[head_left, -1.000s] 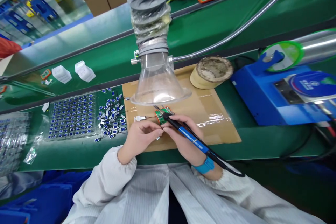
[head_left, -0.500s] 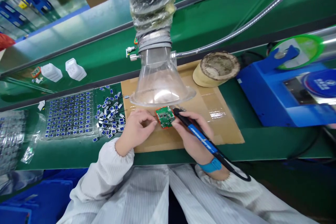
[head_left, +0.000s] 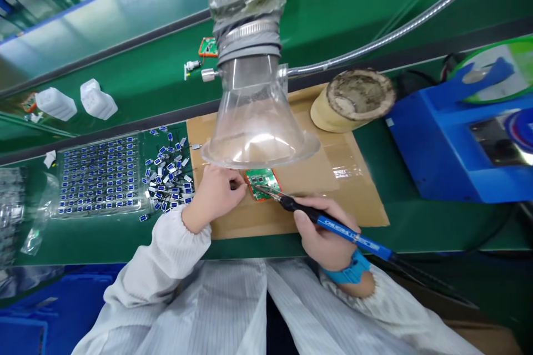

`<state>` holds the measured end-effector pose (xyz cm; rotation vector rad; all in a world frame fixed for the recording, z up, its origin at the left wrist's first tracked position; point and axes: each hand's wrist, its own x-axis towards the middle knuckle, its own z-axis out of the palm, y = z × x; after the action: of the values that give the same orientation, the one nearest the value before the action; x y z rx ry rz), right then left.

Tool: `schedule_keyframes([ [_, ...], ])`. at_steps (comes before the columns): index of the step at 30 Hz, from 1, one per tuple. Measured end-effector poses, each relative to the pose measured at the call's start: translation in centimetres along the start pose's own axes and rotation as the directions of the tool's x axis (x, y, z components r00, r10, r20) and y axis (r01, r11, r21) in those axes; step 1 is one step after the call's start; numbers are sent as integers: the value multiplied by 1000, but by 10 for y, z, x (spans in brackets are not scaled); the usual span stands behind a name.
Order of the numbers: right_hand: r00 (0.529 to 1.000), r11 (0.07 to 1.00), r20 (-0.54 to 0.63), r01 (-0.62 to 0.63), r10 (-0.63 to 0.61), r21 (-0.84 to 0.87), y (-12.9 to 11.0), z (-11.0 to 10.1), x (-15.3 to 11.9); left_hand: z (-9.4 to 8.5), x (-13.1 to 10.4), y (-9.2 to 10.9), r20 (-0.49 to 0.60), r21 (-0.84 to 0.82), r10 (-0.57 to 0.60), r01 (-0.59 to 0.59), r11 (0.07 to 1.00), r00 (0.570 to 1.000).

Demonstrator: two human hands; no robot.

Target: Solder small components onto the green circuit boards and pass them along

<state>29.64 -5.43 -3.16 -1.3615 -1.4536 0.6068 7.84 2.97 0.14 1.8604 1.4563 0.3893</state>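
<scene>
A green circuit board (head_left: 266, 178) with an orange-red edge lies on the cardboard sheet beneath the clear fume hood. My right hand (head_left: 327, 233) grips a blue and black soldering iron (head_left: 333, 226), its metal tip pointing left over the board's lower left part. Whether the tip touches the board I cannot tell. At the board's left edge my left hand (head_left: 220, 194) is closed in a pinch; whatever lies between thumb and forefinger is too small to make out.
The fume hood (head_left: 260, 138) hangs low over the board. Loose small blue-and-white parts (head_left: 169, 175) lie left of the cardboard (head_left: 353, 188), beside a filled clear tray (head_left: 100, 175). A round stained pot (head_left: 333, 111) and a blue machine (head_left: 433, 144) stand to the right.
My right hand has drawn back to the right and turned the soldering iron, so its tip now lies over the board. My left hand stays pinched by the board's left edge. The view has shifted slightly.
</scene>
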Motion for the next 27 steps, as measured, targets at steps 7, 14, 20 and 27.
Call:
schedule_keyframes([
  [7, 999, 999, 22, 42, -42, -16, -3, 2, 4, -3, 2, 2, 25, -5, 1, -1, 1000, 1000],
  [14, 996, 998, 76, 54, -56, 30, -1, 2, 2, -3, 4, -5, 40, -43, 19, -17, 999, 999],
  [20, 985, 988, 70, 154, -156, 28, -1, 2, 5, -2, 6, -5, 47, -19, 25, -24, 1000, 999],
  [27, 982, 984, 68, 175, -177, 39, -6, 3, 9, -3, 7, -4, 51, -15, 19, -18, 1000, 998],
])
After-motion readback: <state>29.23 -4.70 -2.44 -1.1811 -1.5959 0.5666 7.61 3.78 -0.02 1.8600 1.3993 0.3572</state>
